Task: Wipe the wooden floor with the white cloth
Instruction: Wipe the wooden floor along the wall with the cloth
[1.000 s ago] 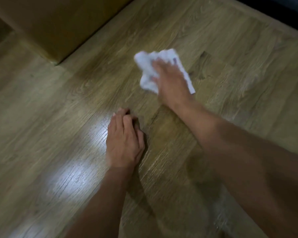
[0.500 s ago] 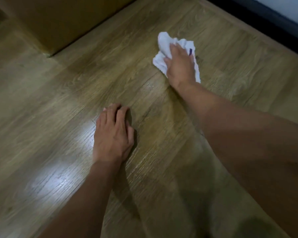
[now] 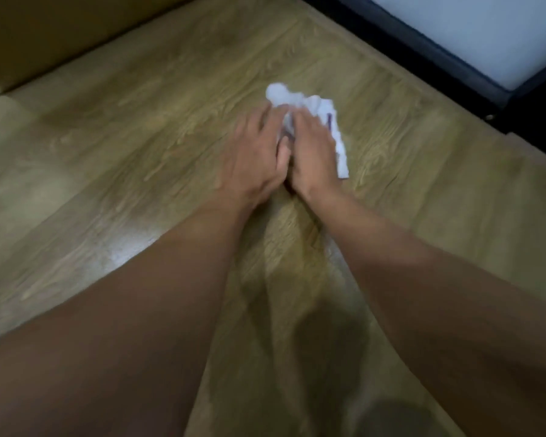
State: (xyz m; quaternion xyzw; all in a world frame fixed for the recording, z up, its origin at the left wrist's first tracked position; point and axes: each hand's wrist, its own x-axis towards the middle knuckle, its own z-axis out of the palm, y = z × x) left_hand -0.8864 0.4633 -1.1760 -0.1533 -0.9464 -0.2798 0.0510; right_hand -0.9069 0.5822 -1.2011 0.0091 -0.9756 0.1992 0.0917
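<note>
The white cloth (image 3: 309, 104), crumpled and with a thin purple stripe, lies on the wooden floor (image 3: 139, 127) in the upper middle of the view. My right hand (image 3: 312, 152) presses down on it, fingers spread over the fabric. My left hand (image 3: 252, 156) lies right beside the right one, its fingertips reaching onto the cloth's left part. Both hands cover most of the cloth, and only its far end and right edge show. The picture is blurred by motion.
A brown box or piece of furniture (image 3: 44, 33) stands on the floor at the upper left. A dark baseboard (image 3: 423, 55) under a pale wall runs along the upper right. A bright glare spot (image 3: 130, 247) lies on the planks by my left forearm.
My left hand has left its flat spot on the floor and moved forward and right to join the right hand on the cloth. The view has shifted toward the wall.
</note>
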